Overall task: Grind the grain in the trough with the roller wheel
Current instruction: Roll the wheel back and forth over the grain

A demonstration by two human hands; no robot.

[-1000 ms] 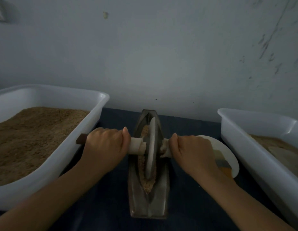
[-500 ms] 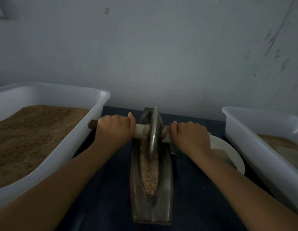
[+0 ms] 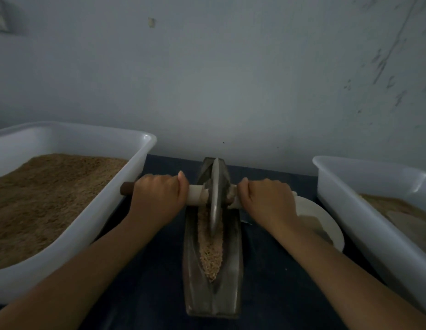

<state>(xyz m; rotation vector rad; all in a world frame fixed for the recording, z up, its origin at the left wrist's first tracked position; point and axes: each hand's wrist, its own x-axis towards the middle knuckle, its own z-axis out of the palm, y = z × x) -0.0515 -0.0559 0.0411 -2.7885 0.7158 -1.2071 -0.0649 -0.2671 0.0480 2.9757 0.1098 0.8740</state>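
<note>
Indoors, a person's left hand (image 3: 157, 194) and right hand (image 3: 266, 198) each grip the axle handle (image 3: 195, 195) either side of a roller wheel (image 3: 215, 198) standing upright in the far half of a narrow metal trough (image 3: 233, 270). Grain (image 3: 210, 253) fills the groove, between two white tubs (image 3: 126, 184) on a dark table (image 3: 147, 294).

Dull metal trough (image 3: 233, 236), wheel (image 3: 215, 186)

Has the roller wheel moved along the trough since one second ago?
Yes. The roller wheel has rolled away from the person, toward the far end of the trough by the wall, uncovering grain at the near end.
</note>
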